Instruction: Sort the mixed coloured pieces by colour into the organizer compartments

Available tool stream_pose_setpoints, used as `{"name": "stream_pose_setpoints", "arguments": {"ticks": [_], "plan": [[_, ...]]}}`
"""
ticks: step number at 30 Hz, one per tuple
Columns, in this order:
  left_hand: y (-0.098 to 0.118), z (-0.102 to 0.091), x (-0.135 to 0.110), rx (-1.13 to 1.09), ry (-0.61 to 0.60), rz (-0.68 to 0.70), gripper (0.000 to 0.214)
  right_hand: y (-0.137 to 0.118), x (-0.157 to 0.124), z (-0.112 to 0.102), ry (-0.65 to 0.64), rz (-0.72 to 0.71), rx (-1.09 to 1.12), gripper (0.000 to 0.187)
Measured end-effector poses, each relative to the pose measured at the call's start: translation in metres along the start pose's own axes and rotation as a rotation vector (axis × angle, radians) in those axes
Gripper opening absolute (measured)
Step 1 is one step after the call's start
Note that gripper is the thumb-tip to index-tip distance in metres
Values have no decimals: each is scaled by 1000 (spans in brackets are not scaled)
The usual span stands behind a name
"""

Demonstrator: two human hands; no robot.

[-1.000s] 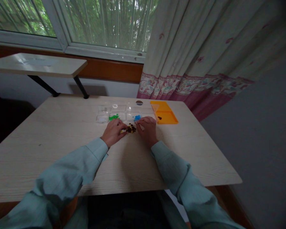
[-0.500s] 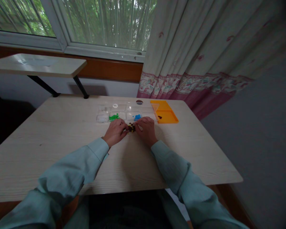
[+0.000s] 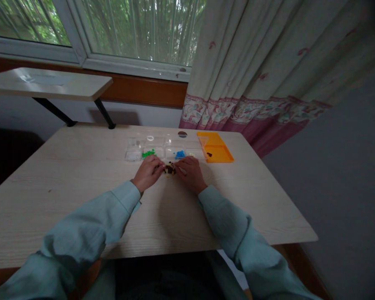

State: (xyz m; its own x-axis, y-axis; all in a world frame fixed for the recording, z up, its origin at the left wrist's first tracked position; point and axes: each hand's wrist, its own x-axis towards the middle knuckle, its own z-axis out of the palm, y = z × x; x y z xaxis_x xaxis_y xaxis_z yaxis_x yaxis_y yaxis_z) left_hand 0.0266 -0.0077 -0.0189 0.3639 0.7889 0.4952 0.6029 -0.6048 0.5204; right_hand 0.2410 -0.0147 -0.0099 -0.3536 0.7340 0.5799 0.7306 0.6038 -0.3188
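Note:
Between my two hands is a small brown-and-yellow piece (image 3: 169,169) that looks built from tiny parts; its exact kind is too small to make out. My left hand (image 3: 148,173) pinches its left side with fingers closed. From the right, my right hand (image 3: 191,173) closes thumb and fingers on the other side. Just beyond the hands lies a clear compartment tray (image 3: 134,144). Small green pieces (image 3: 149,153) sit in one front compartment and small blue pieces (image 3: 179,154) in another. Some pale pieces (image 3: 191,154) show behind my right hand.
An orange open case (image 3: 220,152) with a few dark brown pieces (image 3: 209,154) lies at the tray's right end. A round dark hole (image 3: 182,134) is near the back edge of the wooden table (image 3: 90,166). A raised shelf (image 3: 78,87) stands at the back left; a curtain (image 3: 237,83) hangs behind.
The brown-and-yellow piece has shifted slightly left and down with my left hand. My right fingers have moved a little left and lower, uncovering the pale pieces in the tray.

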Motion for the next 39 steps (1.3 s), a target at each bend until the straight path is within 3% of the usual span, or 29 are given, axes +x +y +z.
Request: {"name": "stream_pose_setpoints", "arguments": {"ticks": [5,15,26,30,35,39], "plan": [[1,-1,0,-58,17,2,26,-5,1,3,-65,-51,13,20],[4,-4,0,-44,-23,19,32,-18,1,4,-39,-57,19,20],[5,-5,0,-10,-49,16,35,-17,1,6,-8,-46,-2,19],[2,-4,-1,-22,-3,3,33,10,6,-14,66,49,-85,20],[3,-4,-1,-33,11,-6,33,82,3,-46,222,388,-283,26],[3,-3,-1,-23,11,-16,35,129,-7,-48,243,587,-276,35]]}}
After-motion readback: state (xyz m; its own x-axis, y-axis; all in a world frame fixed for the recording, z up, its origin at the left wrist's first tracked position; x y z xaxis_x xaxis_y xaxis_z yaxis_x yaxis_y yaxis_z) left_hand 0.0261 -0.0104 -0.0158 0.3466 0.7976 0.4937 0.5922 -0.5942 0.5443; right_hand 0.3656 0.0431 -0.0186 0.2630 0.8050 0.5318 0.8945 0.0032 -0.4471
